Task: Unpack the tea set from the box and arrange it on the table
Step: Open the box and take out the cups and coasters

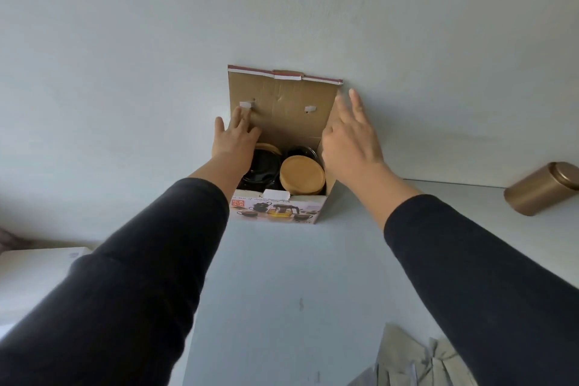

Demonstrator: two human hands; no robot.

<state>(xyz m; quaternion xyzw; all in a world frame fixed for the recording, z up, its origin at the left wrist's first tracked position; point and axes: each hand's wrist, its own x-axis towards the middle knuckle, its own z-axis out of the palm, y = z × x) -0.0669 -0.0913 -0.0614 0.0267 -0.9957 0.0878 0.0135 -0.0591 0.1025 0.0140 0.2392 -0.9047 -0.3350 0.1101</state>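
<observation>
A small cardboard tea set box [277,208] stands at the far edge of a pale bench [282,291], pushed up against a plain white wall [282,3]. Its printed front shows a glass teapot and dark cups. The lid flap [282,103] is folded up and back, resting against the wall, so the box is open at the top. Inside, packed tightly, a round wooden lid or coaster [301,175] lies on the right, with a dark glass vessel [302,152] behind it. On the left sits another dark glass piece [261,171], with a sliver of a second wooden disc [269,147] just behind; which piece is a pot and which a cup is not clear. Nothing from the set is on the bench yet, so unpacking has hardly begun. The left hand [233,142] reaches over the left side of the box, fingers spread and flat against the raised flap, gripping nothing. The right hand [351,138] is open too, fingers extended beside the right edge of the flap and the box's right wall, holding nothing. The risks, as a judgement: the flap could fall forward onto the hands once released, and because the glass pieces sit snugly, lifting one could drag a neighbour or tip the light box. A brass-coloured tin [542,189] lies on its side well to the right, and folded beige cloth [413,363] lies near the front edge.
</observation>
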